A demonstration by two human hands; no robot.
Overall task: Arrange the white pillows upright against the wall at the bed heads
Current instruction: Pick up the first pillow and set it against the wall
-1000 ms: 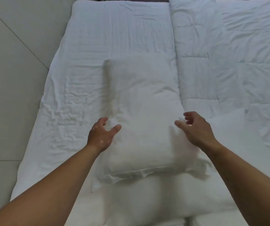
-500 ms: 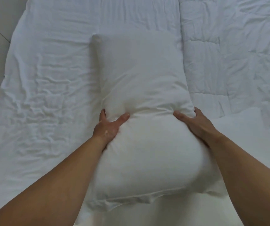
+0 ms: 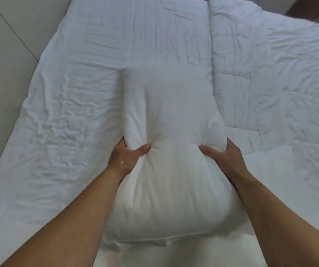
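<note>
A white pillow (image 3: 168,116) lies lengthwise in the middle of the bed, its near end bulging toward me. My left hand (image 3: 126,157) squeezes its left side and my right hand (image 3: 224,156) squeezes its right side, thumbs pressed into the top and fingers tucked under the edges. The fabric puckers between both thumbs. A second white pillow (image 3: 281,166) lies flat beneath it on the right, partly covered. No wall or bed head shows in this view.
A wrinkled white sheet (image 3: 73,112) covers the left half of the bed. A quilted white duvet (image 3: 270,74) lies folded along the right. Pale tiled floor (image 3: 6,54) runs along the left. Something dark brown (image 3: 308,6) shows at the top right corner.
Both hands went from hovering open over the pillow to gripping its sides tightly. The pillow's near end has bunched up and risen toward me.
</note>
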